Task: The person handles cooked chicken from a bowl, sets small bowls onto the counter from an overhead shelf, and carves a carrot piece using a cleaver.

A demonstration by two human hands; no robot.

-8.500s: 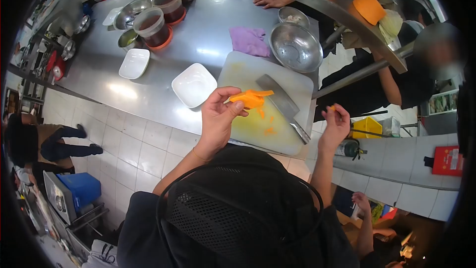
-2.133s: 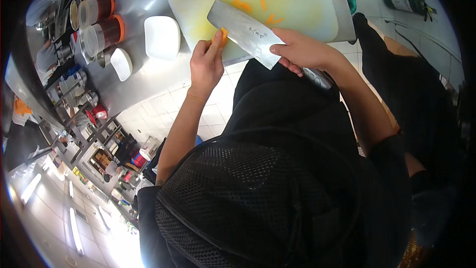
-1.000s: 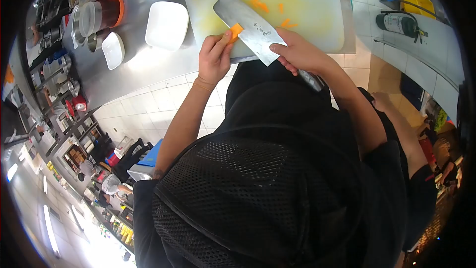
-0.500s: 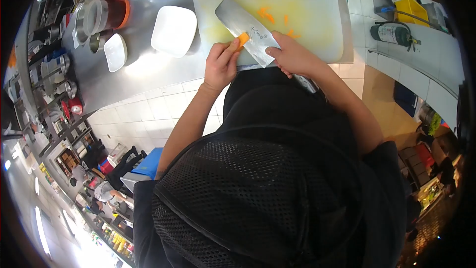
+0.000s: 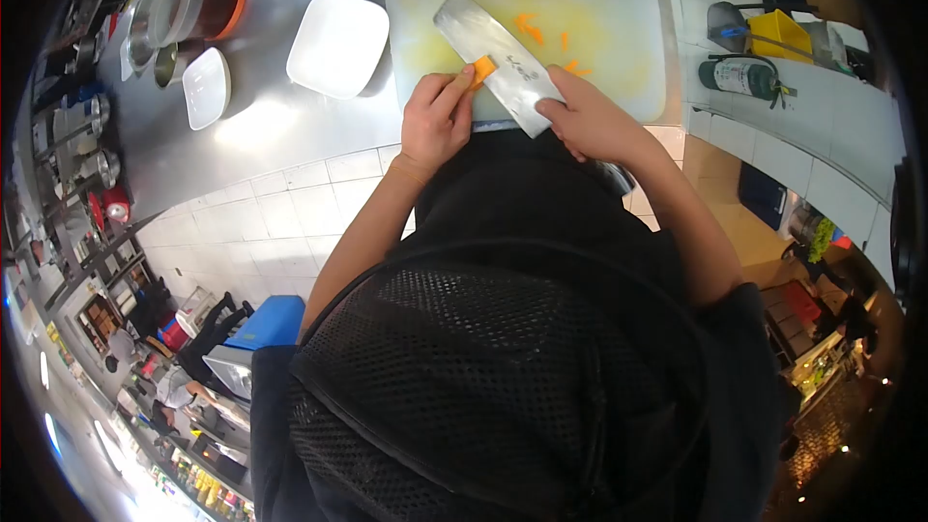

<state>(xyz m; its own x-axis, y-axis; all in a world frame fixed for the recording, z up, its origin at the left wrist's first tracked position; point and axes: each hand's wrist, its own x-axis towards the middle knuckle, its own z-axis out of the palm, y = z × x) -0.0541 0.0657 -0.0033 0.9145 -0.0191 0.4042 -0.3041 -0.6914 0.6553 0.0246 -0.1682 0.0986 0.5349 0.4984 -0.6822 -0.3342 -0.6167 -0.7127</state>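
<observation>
My right hand [image 5: 592, 116] is closed around the near end of a broad cleaver [image 5: 507, 60], its blade slanting up and left over the cutting board [image 5: 619, 0]. Against the left side of the blade is an orange piece of carrot [image 5: 482, 70], pinched in the fingers of my left hand [image 5: 437, 119]. Beyond the blade, several thin carrot strips [image 5: 529, 29] lie scattered on the yellow-stained board. The cleaver's handle is hidden inside my right hand.
Left of the board, a large white dish [image 5: 338, 45] and a smaller white dish [image 5: 207, 89] stand on the steel counter [image 5: 280, 150]. Tubs with orange-red contents [image 5: 220, 7] are at the upper left. A fire extinguisher [image 5: 739, 76] is off to the right. People are in the background, lower left.
The whole view has shifted slightly as my head moved. The cleaver and both hands keep nearly the same place on the board, with the carrot piece still held at the blade.
</observation>
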